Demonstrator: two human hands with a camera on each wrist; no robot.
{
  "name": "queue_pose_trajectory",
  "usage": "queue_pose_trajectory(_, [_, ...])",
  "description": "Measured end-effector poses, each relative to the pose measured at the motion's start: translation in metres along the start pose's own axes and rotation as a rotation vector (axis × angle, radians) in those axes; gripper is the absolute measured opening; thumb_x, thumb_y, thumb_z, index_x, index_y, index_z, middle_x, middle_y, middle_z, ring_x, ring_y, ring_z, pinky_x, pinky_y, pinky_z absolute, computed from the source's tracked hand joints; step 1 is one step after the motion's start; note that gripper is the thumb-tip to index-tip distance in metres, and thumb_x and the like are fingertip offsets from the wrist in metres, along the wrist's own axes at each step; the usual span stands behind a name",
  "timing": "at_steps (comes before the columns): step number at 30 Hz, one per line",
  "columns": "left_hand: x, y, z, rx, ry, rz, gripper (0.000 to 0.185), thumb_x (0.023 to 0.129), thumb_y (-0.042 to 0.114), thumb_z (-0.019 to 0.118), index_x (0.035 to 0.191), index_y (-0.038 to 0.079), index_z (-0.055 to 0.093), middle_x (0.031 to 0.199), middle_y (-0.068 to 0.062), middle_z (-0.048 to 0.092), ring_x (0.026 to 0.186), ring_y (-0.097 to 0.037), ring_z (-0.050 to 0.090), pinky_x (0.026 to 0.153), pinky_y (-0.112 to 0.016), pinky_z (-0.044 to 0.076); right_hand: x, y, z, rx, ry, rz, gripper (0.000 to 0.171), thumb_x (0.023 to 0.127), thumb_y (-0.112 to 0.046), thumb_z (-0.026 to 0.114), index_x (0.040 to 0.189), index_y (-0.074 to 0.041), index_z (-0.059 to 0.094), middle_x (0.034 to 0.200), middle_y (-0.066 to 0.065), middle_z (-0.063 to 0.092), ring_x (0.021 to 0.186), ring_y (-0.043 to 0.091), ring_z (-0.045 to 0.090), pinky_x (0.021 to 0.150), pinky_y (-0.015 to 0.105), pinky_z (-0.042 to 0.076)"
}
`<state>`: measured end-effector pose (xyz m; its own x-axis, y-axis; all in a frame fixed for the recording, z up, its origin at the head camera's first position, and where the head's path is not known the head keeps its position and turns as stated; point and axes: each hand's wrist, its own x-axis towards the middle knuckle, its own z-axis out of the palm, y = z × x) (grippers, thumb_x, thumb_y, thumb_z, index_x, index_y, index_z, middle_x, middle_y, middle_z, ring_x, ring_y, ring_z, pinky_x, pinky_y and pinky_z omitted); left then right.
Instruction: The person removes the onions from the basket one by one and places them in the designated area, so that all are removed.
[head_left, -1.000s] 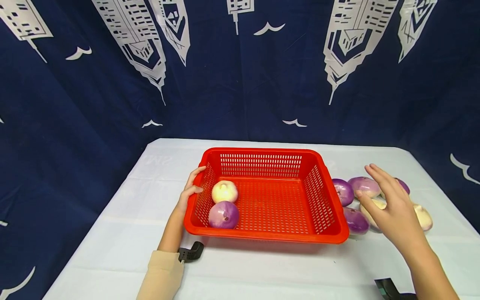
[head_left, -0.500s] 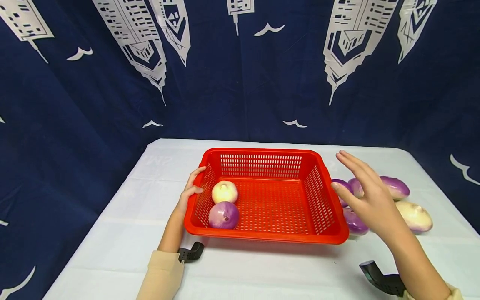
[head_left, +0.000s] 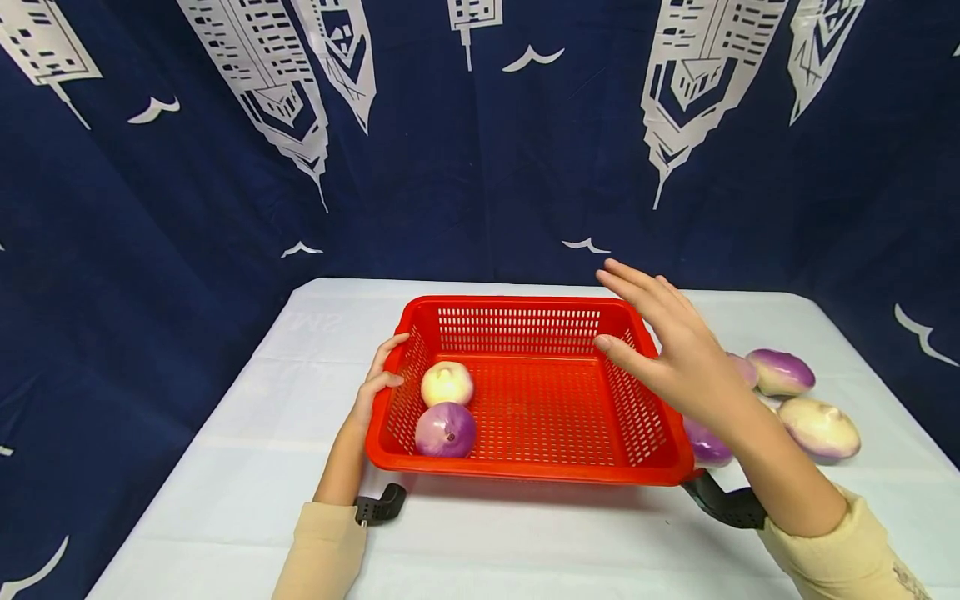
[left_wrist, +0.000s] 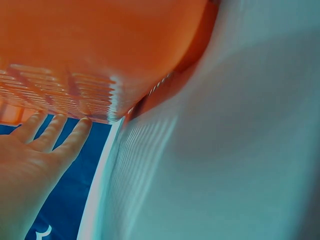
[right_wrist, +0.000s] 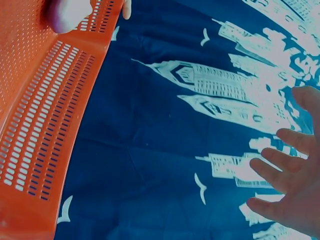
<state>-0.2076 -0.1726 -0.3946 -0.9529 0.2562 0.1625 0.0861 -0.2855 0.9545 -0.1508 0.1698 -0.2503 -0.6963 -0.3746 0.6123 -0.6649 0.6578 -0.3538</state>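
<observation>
Left hand: grips the basket
Right hand: spread, holding nothing, over the basket's right side
Basket vegetables: two, beside the left hand
Loose vegetables: near the right hand, on the surface

Head looks forward and down — close wrist views share the basket.

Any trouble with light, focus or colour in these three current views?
Head: evenly lit, with a soft shadow below the red basket on the white tablecloth; left wrist: bluish cast, basket looks orange, its near wall blurred; right wrist: basket again orange, pale print on the blue backdrop washed out towards the right.
</observation>
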Motion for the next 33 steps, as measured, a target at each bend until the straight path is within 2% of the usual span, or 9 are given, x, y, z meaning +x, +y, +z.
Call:
queue_pose_trajectory(4, [0.000,0.000,0.001,0.012,0.004,0.007,0.065,0.071,-0.004,0.023,0.133,0.015,0.026,0.136,-0.011,0.023,0.114,-0.026,0.032,0.087,-0.027,0.039,0.016,0.000,0.010,-0.040,-0.042,-0.083,0.062,0.080,-0.020,0.065,0.137,-0.015,0.040,0.142,0.007,0.039,0.130,0.025,0.037,0.112,0.045,0.015])
queue_pose_trajectory(11, [0.002,0.000,0.002,0.026,0.000,0.021,0.066,0.070,-0.005,0.023,0.135,0.011,0.024,0.136,-0.011,0.022,0.113,-0.025,0.033,0.086,-0.027,0.039,0.034,-0.005,0.030,-0.110,-0.135,-0.155,0.064,0.080,-0.032,0.065,0.137,-0.017,0.040,0.143,0.004,0.038,0.130,0.021,0.037,0.112,0.047,0.015])
queue_pose_trajectory(21, [0.002,0.000,0.000,0.025,0.002,0.014,0.066,0.071,-0.005,0.024,0.135,0.011,0.024,0.136,-0.011,0.023,0.115,-0.025,0.033,0.087,-0.027,0.038,0.058,-0.005,0.063,-0.140,-0.306,-0.154,0.066,0.082,-0.041,0.060,0.139,-0.020,0.036,0.146,0.003,0.033,0.134,0.020,0.031,0.111,0.051,0.011])
queue_pose_trajectory(33, [0.001,0.000,0.000,0.019,-0.013,0.034,0.066,0.071,-0.006,0.024,0.135,0.010,0.024,0.136,-0.012,0.022,0.115,-0.025,0.033,0.088,-0.028,0.038,0.078,0.000,0.131,-0.239,-0.454,-0.207,0.065,0.081,-0.046,0.058,0.138,-0.022,0.039,0.145,0.002,0.035,0.133,0.019,0.033,0.109,0.053,0.018])
